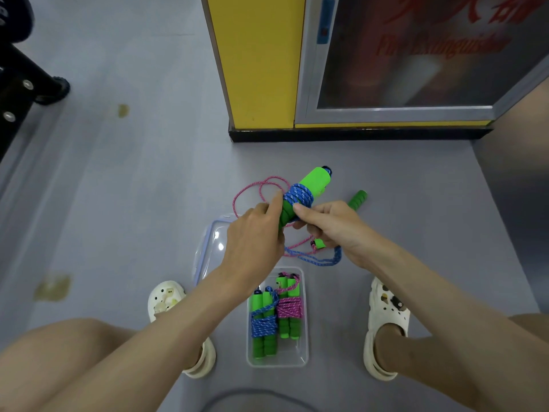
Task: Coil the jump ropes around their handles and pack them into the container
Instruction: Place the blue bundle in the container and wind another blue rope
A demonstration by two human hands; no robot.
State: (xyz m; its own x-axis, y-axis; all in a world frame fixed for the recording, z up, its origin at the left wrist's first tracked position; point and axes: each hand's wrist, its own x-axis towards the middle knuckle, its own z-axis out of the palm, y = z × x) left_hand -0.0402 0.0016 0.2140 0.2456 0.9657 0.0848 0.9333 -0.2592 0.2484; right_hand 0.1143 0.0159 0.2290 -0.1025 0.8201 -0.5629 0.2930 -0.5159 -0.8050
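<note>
Fingers of left hand and right hand pinch handles; cabinet reads "Fire Extinguisher".

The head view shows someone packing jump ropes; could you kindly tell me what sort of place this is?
Probably an indoor public or sports building, in a hall or corridor: a smooth grey floor, a yellow pillar, and beside it a glass-fronted cabinet lettered Fire Extinguisher.
</note>
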